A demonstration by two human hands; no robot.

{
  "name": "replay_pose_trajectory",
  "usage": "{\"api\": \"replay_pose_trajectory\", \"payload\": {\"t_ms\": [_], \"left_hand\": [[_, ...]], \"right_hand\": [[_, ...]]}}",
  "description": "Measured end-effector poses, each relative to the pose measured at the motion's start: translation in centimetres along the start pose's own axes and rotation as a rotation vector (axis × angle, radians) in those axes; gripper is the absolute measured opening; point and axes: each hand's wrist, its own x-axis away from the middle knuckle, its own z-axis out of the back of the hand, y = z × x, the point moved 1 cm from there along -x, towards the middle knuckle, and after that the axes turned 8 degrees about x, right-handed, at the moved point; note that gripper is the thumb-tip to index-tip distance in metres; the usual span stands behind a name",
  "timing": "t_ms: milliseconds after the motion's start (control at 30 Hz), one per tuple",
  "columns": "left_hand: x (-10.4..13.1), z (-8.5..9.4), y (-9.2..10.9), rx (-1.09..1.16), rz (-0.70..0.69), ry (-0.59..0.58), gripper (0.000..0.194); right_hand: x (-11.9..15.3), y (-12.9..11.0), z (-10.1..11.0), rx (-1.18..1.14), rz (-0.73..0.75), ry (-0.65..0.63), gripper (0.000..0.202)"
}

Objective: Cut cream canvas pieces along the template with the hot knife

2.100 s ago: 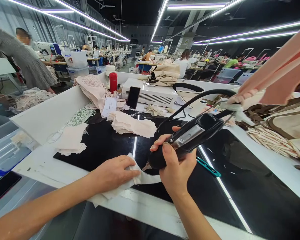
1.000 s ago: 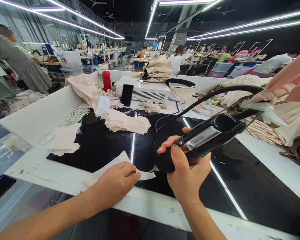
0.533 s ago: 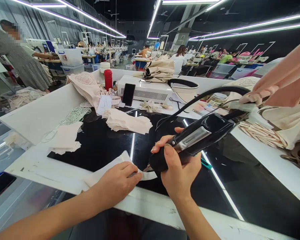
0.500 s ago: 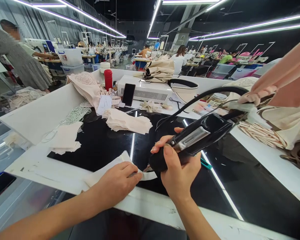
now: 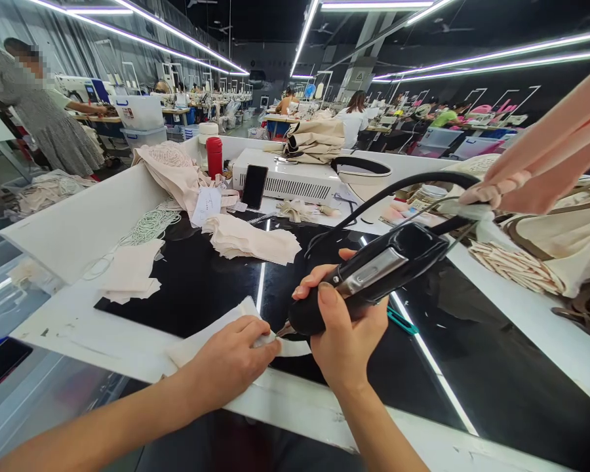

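White fabric piece was found at the near side of the table, partly over a black sheet, its wide part to the left and a narrow curved end to the right. The left hand lay across it, with thumb and forefinger brought together on the fabric. The right hand had its fingers clamped around a black handheld tool, held tilted with its metal tip low and to the left, close beside the left thumb; actual contact between tip and fabric could not be confirmed. A thick black cable arched above the tool, and a knotted pink cloth hung at the upper right, beside the tool's far end.

A teal implement lay on the sheet just right of the right hand. Farther off, a stack of pale pieces rested on the sheet, with a smaller pale pile to its left and tangled green cord just behind that pile. At the far side were noted a phone leaning upright, a red flask and a vented white box bearing folded beige material. Layered beige goods occupied the right side
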Motion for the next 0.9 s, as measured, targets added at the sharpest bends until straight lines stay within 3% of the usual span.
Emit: {"api": "replay_pose_trajectory", "payload": {"t_ms": [433, 533, 700, 767, 833, 900], "left_hand": [[0.1, -0.1, 0.0, 0.003, 0.011, -0.014, 0.021], [-0.1, 0.1, -0.2, 0.031, 0.033, -0.05, 0.018], [-1.6, 0.4, -1.8, 0.028, 0.059, -0.111, 0.022], [-2.3, 0.3, -2.6, -0.021, 0.047, -0.147, 0.013], [-3.0, 0.1, -3.2, -0.065, 0.032, -0.207, 0.005], [-3.6, -0.2, -3.7, -0.09, 0.022, -0.272, 0.008]], "right_hand": [[0.0, 0.6, 0.3, 0.027, 0.002, -0.033, 0.032], [-0.4, 0.6, 0.6, 0.033, -0.002, -0.029, 0.038], [-1.8, 0.0, 2.1, 0.237, 0.052, -0.038, 0.037], [-2.0, -0.3, 3.2, 0.383, 0.101, 0.018, 0.051], [-1.6, -0.5, 4.7, 0.456, 0.191, 0.172, 0.07], [-0.4, 0.0, 6.4, 0.484, 0.294, 0.345, 0.055]]}}
